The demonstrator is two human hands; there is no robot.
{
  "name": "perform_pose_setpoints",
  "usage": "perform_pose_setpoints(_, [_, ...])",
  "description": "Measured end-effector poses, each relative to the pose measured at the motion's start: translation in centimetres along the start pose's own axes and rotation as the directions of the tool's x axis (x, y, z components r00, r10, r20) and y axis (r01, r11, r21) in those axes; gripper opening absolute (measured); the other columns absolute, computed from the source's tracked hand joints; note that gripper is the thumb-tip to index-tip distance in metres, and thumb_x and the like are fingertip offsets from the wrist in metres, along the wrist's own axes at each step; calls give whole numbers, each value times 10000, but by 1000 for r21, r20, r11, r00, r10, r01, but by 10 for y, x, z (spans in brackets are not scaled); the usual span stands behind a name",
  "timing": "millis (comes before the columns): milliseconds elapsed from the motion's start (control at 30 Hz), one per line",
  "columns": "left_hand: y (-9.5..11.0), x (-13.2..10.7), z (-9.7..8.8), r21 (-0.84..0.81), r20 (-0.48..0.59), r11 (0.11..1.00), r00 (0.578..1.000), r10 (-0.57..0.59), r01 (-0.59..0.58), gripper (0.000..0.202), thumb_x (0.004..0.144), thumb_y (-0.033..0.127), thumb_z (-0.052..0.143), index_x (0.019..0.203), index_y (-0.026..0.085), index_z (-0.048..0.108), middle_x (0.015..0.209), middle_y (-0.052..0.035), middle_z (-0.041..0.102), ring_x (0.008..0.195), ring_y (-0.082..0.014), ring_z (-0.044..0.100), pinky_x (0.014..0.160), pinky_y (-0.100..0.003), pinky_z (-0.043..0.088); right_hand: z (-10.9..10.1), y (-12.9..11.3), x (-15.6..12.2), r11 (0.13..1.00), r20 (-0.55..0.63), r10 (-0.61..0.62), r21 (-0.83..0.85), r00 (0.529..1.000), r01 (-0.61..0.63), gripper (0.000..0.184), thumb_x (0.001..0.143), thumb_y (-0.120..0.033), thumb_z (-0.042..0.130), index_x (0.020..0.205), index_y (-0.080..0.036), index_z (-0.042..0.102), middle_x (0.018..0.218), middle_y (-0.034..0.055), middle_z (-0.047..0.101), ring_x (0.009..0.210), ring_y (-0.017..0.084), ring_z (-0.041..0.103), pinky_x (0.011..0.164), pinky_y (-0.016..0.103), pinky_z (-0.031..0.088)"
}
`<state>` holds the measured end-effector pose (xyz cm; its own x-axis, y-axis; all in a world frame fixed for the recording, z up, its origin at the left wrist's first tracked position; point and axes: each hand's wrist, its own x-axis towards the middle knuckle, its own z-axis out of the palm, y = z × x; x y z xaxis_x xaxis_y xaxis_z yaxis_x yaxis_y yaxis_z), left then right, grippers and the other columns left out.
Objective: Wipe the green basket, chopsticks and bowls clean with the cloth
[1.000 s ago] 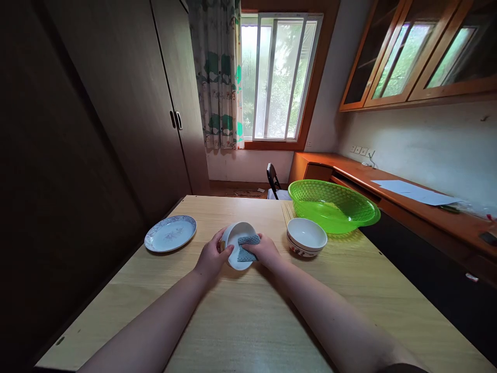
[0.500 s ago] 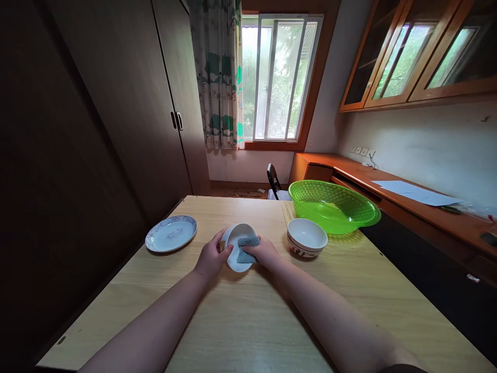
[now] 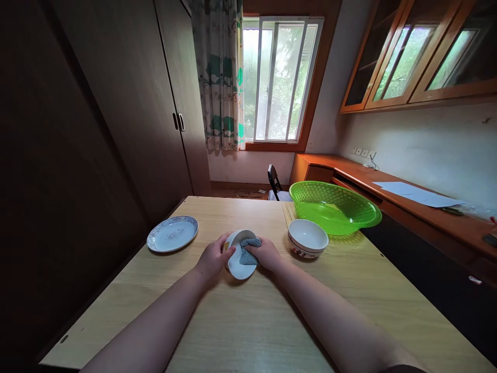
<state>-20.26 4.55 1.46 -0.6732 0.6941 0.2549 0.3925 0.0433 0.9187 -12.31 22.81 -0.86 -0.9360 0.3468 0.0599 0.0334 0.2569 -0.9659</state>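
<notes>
A white bowl (image 3: 237, 268) is tilted on its side above the table's middle, its inside facing me and to the right. My left hand (image 3: 213, 257) grips its left side, thumb over the rim and fingers behind the outer wall. Pinched in my right hand (image 3: 267, 254) is a grey-blue cloth (image 3: 248, 253), pressed against the bowl's inside at the right; the thumb lies on top and the other fingers are mostly hidden. To the right stand stacked white bowls (image 3: 308, 237) with a patterned outside. A white plate (image 3: 173, 234) with a floral rim lies at the left.
A large green plastic basin (image 3: 334, 207) stands at the table's far right corner, with light chopsticks (image 3: 287, 213) beside it. The wooden table (image 3: 233, 326) has a dark wardrobe (image 3: 116, 103) along its left. A folding chair (image 3: 274, 181) is beyond the far edge.
The bowl has dropped slightly towards me and turned a little in my left hand. My right hand has stayed with it, holding the cloth against the inside.
</notes>
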Motion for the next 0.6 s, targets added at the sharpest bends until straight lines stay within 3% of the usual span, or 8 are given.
perform_pose_setpoints(133, [-5,0,6,-176,-62,984,998,-17,6,756,823,645,465,1397,158,389,1076,-106,665,984,-256,610,873,-372,465,4,-3,1,984,-145,131,136,981,-111,199,698,-307,647,851,-178,643,724,13,675,602,156,601,508,251,460])
perform_pose_setpoints(267, [-11,2,14,-301,27,950,995,95,-82,925,737,624,620,1462,201,230,1286,-138,540,1168,-273,522,978,-390,420,10,-3,0,925,-148,267,318,952,-210,246,713,-344,636,888,-172,620,668,25,647,486,142,563,401,242,402])
perform_pose_setpoints(400, [-14,0,23,-281,60,955,992,113,-92,1076,689,417,756,1472,257,35,1416,-163,401,1262,-270,453,1036,-425,383,15,-1,-4,912,-133,260,360,956,-198,266,693,-346,652,890,-170,619,675,32,660,483,146,568,412,246,406])
perform_pose_setpoints(600, [-1,-3,30,-244,-27,969,999,31,-37,949,691,224,704,1429,243,108,1240,-112,557,1107,-232,573,956,-409,461,9,0,1,966,-159,149,236,976,-109,249,672,-324,660,871,-176,653,832,56,718,730,214,659,602,295,502])
